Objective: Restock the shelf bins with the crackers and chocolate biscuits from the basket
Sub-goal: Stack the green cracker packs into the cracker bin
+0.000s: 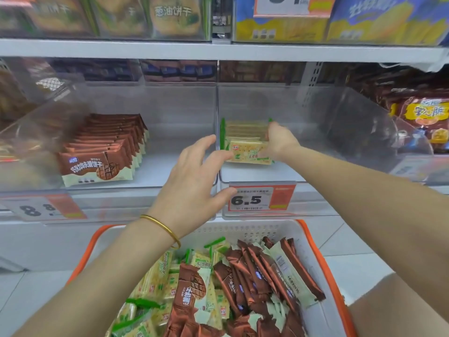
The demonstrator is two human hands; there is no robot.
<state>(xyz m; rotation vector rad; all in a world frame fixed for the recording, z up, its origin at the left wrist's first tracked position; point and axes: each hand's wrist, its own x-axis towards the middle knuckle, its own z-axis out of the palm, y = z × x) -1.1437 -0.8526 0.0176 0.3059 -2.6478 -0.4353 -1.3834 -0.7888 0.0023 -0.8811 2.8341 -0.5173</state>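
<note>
A white basket with an orange rim (pixel 313 242) sits below the shelf, full of green-and-cream cracker packs (pixel 155 280) and brown chocolate biscuit packs (pixel 255 276). The left clear bin (pixel 170 113) holds a row of chocolate biscuit packs (pixel 102 152). In the right clear bin (pixel 328 122) stands a short row of cracker packs (pixel 245 142). My right hand (pixel 279 142) reaches into that bin and grips the right end of the cracker row. My left hand (pixel 194 176), fingers spread, hovers at the bin's front left with a fingertip near the front pack; it holds nothing.
Price tags reading 6.5 (pixel 260 198) and 8.8 (pixel 41 207) hang on the shelf edge. The shelf above (pixel 218 49) carries more snack boxes. A further bin at the right (pixel 422 122) holds brown snack bags. Pale floor tiles lie around the basket.
</note>
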